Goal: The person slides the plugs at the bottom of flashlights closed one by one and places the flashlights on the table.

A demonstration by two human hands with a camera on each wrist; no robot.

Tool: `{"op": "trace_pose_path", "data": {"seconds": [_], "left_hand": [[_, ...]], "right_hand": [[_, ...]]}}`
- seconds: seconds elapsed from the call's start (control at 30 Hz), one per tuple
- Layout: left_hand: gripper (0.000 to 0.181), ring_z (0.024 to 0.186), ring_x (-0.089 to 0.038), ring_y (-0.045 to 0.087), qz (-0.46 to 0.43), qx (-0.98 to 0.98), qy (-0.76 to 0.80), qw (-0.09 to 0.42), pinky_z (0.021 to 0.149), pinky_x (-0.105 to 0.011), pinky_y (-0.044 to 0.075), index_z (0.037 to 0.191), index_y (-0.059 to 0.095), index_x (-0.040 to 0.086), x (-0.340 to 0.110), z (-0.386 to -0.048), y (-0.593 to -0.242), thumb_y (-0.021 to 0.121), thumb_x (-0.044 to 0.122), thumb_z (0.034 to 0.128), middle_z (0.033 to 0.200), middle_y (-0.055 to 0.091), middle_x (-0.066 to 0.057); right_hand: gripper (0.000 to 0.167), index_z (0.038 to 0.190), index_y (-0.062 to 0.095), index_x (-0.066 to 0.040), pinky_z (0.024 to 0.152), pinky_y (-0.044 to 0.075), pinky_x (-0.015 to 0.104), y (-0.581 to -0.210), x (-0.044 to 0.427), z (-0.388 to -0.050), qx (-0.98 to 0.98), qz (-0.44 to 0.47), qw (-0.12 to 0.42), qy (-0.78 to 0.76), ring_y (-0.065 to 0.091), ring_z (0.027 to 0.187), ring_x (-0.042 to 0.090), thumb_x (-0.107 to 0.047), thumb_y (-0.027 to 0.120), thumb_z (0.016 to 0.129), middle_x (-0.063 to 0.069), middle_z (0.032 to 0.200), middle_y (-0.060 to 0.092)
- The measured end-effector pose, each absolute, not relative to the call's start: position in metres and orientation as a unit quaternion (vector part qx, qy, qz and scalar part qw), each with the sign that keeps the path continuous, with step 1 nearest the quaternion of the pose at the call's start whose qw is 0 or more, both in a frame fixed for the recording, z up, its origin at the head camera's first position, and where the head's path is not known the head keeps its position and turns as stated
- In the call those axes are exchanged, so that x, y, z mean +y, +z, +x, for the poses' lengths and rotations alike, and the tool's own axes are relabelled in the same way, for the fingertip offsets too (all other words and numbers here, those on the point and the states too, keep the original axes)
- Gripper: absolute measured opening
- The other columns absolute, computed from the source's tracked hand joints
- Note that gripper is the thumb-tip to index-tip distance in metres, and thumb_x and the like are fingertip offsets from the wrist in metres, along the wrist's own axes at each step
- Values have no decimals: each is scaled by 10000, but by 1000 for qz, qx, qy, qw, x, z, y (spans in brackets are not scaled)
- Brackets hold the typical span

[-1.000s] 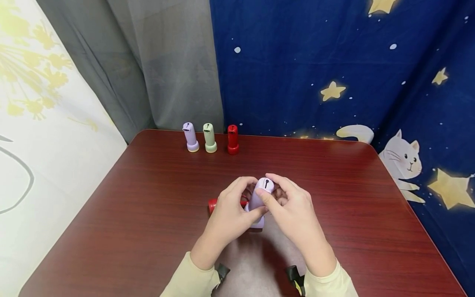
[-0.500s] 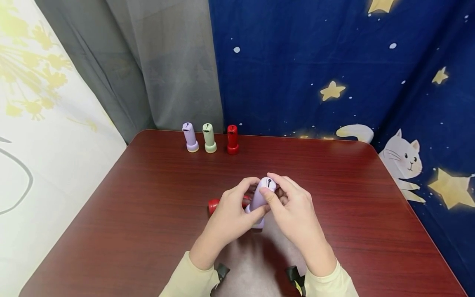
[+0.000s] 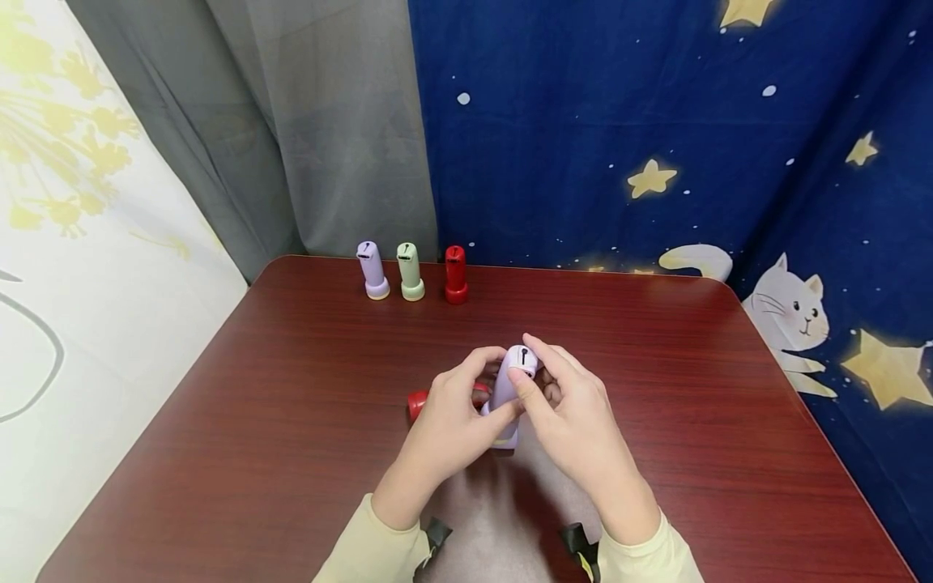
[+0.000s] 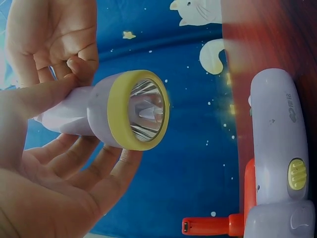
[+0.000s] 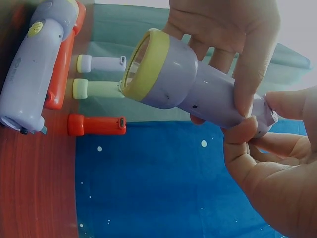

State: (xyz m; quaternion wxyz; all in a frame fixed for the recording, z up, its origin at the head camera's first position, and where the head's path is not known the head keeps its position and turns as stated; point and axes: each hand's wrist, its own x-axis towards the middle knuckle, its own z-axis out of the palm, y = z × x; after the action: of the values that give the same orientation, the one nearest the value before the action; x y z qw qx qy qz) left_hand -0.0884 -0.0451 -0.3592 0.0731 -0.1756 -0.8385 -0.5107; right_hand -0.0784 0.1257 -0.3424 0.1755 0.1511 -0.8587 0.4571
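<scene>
A purple flashlight [image 3: 504,389] is held between both hands over the table. In the left wrist view the flashlight [image 4: 74,111] shows its yellow-rimmed lens; the left hand [image 4: 64,178] grips its body with thumb and fingers on opposite sides. In the head view the left hand [image 3: 452,413] is on the near left side and the right hand [image 3: 579,413] is at the top end. The right wrist view shows the right hand [image 5: 277,163] pinching the tail end of the flashlight [image 5: 213,94]. Below lie another purple flashlight [image 5: 29,74] and a red one [image 5: 60,74].
At the table's back edge stand a purple flashlight [image 3: 374,271], a pale green one [image 3: 411,272] and a red one [image 3: 455,275]. Behind the table [image 3: 291,364] hang a grey curtain [image 3: 357,121] and a blue curtain with stars [image 3: 547,138].
Both hands keep their hold; the held flashlight's top shifts slightly right, then back left. A dark slot now shows more plainly beside the right thumb.
</scene>
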Motion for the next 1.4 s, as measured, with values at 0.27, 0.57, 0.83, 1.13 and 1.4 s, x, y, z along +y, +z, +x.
{"op": "trace_pose_path", "data": {"seconds": [0.27, 0.57, 0.83, 1.13, 1.4], "left_hand": [[498, 925, -133, 735, -176, -832, -521, 80, 812, -239, 643, 1334, 657, 154, -46, -89, -359, 860, 124, 880, 1153, 768, -27], [493, 911, -127, 741, -175, -831, -522, 82, 808, -226, 638, 1326, 655, 145, -46, -88, -358, 859, 116, 879, 1145, 770, -26], [496, 948, -137, 730, -165, -832, -524, 82, 797, -239, 640, 1307, 650, 139, -46, -87, -357, 866, 84, 864, 1160, 770, -34], [542, 974, -138, 761, -160, -840, -510, 90, 869, -306, 665, 1355, 644, 145, -47, -91, -357, 887, 173, 872, 1190, 769, -32], [538, 1054, -137, 756, -155, -836, -515, 107, 938, -329, 651, 1317, 670, 150, -50, -94, -361, 919, 204, 844, 1164, 789, -34]], "right_hand": [[489, 1476, 617, -40, 704, 529, 230, -342, 127, -78, -859, 169, 179, 448, 575, 802, 67, -125, 719, 1005, 12, 1058, 702], [480, 1470, 620, -39, 718, 552, 259, -340, 126, -77, -857, 171, 169, 455, 583, 823, 70, -114, 713, 1005, 15, 1078, 700], [461, 1439, 648, -42, 682, 528, 218, -340, 125, -77, -855, 177, 179, 454, 569, 788, 64, -99, 727, 989, 6, 1057, 696], [462, 1442, 649, -44, 712, 561, 245, -334, 130, -87, -868, 190, 148, 434, 615, 811, 98, -91, 729, 989, 29, 1050, 712], [442, 1459, 640, -58, 703, 520, 217, -324, 136, -93, -875, 217, 90, 423, 600, 827, 99, -72, 686, 1019, 31, 1092, 727]]}}
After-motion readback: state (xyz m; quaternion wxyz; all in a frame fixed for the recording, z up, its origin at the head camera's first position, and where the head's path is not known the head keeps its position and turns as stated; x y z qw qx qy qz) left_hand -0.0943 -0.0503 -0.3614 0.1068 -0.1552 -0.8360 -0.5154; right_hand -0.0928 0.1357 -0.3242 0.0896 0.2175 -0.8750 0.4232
